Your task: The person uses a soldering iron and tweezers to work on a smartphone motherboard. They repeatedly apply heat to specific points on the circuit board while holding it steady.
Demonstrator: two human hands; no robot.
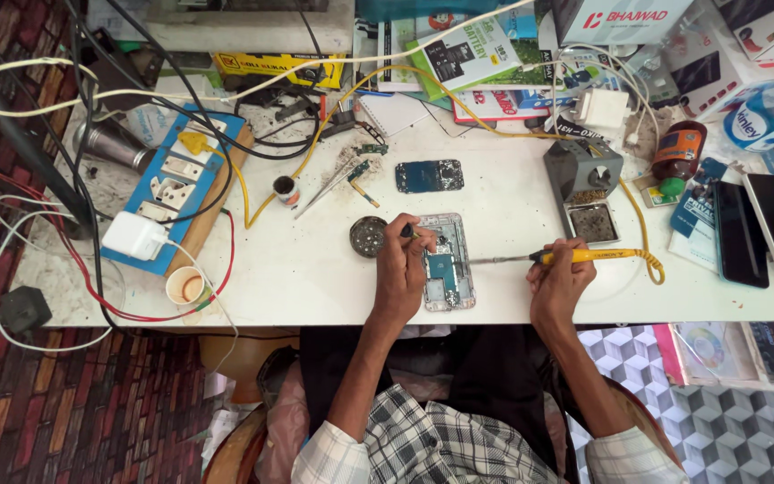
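Two hands at white table | brick-pattern floor | clutter behind

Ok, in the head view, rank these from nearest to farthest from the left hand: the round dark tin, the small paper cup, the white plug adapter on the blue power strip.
From the left hand:
1. Round dark tin, just left of the hand, nearly touching it.
2. Small paper cup, further left, near the table's front edge.
3. White plug adapter, farthest left, on the blue power strip.
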